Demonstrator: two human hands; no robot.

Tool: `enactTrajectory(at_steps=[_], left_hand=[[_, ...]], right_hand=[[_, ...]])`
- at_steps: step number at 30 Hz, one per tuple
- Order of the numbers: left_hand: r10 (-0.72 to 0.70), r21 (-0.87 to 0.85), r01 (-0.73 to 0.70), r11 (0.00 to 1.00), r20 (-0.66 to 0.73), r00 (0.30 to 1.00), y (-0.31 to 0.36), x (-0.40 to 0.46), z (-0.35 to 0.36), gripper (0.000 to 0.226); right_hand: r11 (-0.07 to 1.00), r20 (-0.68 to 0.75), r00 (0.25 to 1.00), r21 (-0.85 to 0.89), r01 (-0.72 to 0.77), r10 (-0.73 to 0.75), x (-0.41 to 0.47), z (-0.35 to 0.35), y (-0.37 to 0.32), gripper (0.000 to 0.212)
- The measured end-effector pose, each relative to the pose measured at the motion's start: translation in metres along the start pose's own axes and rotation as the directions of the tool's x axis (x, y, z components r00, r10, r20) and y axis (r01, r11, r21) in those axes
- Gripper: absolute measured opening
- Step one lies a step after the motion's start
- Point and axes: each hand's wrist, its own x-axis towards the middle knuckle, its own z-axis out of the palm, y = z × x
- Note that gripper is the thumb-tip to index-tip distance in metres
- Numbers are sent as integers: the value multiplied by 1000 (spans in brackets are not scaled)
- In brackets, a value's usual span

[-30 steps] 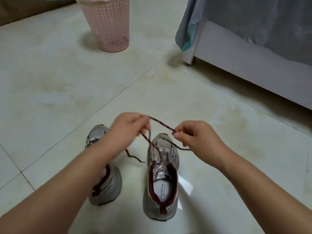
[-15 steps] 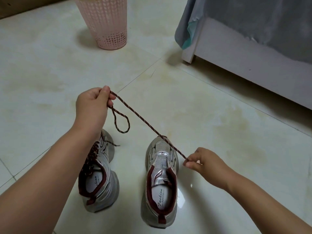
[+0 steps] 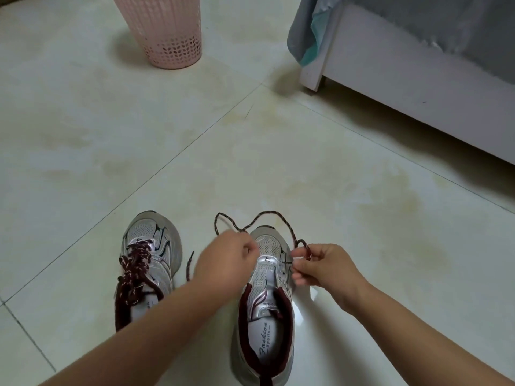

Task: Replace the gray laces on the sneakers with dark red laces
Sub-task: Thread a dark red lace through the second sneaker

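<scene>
Two grey sneakers with dark red collars stand on the tiled floor. The left sneaker (image 3: pixel 152 263) has a dark red lace threaded through it. The right sneaker (image 3: pixel 267 310) shows no lace across its tongue. A loose dark red lace (image 3: pixel 264 215) arcs over its toe between my hands. My left hand (image 3: pixel 227 260) grips one part of the lace at the shoe's left side. My right hand (image 3: pixel 320 267) pinches the lace's tip at an eyelet on the shoe's right side.
A pink perforated basket (image 3: pixel 167 32) stands at the back left. A white bed frame (image 3: pixel 412 87) with grey bedding hanging over its corner runs along the right. Another lace end (image 3: pixel 189 264) lies on the floor between the shoes.
My left hand has come down from high on the left to the right sneaker's toe. The taut lace has gone slack into loops. My right hand now holds the tip at an eyelet.
</scene>
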Motion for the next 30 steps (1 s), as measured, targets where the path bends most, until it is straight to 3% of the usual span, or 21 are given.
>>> enactTrajectory(at_steps=[4, 8, 13, 20, 30], left_hand=[[-59, 73, 52, 996, 101, 993, 7, -3, 31, 31], [-103, 49, 101, 994, 44, 994, 14, -2, 43, 27], [-139, -2, 139, 990, 67, 988, 10, 1, 52, 14], [-231, -259, 241, 935, 69, 971, 5, 5, 55, 14], [-216, -308, 228, 924, 73, 974, 2, 6, 58, 13]], right_hand=[[978, -44, 996, -195, 73, -83, 10, 2, 9, 10], [880, -42, 975, -441, 177, -217, 13, 5, 15, 16], [881, -40, 974, -436, 183, -223, 16, 4, 24, 22], [876, -40, 969, -437, 203, -244, 14, 7, 26, 20], [843, -57, 953, -486, 233, -296, 16, 12, 26, 18]])
